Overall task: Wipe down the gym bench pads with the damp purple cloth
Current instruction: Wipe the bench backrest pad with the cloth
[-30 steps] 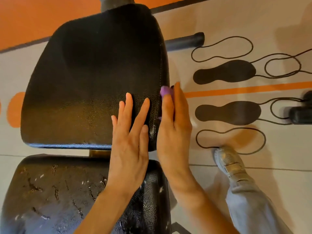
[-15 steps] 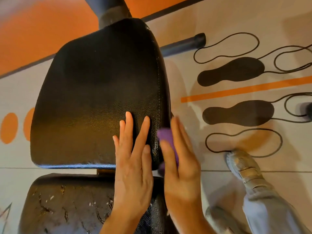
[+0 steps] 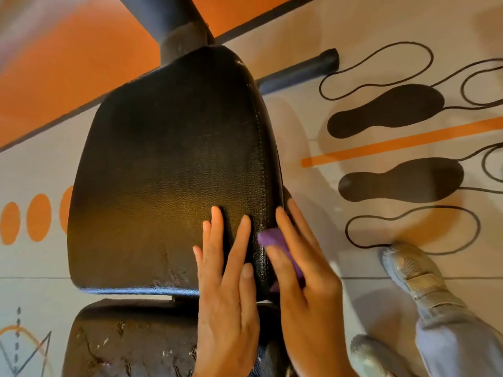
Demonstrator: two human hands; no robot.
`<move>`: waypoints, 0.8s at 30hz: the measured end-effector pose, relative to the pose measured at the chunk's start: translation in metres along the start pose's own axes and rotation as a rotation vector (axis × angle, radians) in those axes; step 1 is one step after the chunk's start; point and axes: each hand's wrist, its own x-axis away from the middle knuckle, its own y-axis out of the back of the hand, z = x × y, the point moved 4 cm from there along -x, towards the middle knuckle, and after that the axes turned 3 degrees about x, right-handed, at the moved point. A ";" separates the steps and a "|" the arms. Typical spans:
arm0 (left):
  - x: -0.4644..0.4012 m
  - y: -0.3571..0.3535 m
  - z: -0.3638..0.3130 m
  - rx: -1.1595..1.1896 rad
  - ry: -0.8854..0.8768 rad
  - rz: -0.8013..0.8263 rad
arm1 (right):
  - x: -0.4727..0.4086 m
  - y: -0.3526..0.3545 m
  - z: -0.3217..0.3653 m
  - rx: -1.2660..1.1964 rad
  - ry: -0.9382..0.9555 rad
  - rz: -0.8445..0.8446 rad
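Observation:
A black leather back pad (image 3: 168,170) fills the middle of the view. Below it sits a second black pad, the seat pad (image 3: 130,346), cracked and worn. My left hand (image 3: 226,289) lies flat on the back pad's lower right corner, fingers spread. My right hand (image 3: 302,273) presses the purple cloth (image 3: 275,240) against the back pad's right side edge. Most of the cloth is hidden under my palm and fingers.
A dark metal post (image 3: 177,25) rises behind the back pad, and a black floor bar (image 3: 299,72) sticks out to the right. The floor carries printed footprints (image 3: 386,110) and orange stripes. My grey shoes (image 3: 408,270) and trouser leg stand at the lower right.
My right hand has slid the cloth down the pad's right edge toward me. The view has shifted, so the back pad sits lower and further right. My left hand keeps its place on the pad.

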 end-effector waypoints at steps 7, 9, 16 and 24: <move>-0.037 0.019 -0.010 0.002 -0.044 -0.051 | -0.132 -0.021 0.017 -0.314 -0.122 -0.024; -0.072 0.025 -0.013 0.000 -0.065 -0.077 | -0.086 -0.012 0.010 -0.296 -0.087 -0.054; -0.136 0.020 -0.011 -0.016 -0.082 -0.092 | -0.123 -0.018 0.008 -0.208 -0.071 0.006; -0.136 0.018 -0.014 0.002 -0.079 -0.125 | -0.090 -0.007 0.017 -0.227 -0.008 -0.044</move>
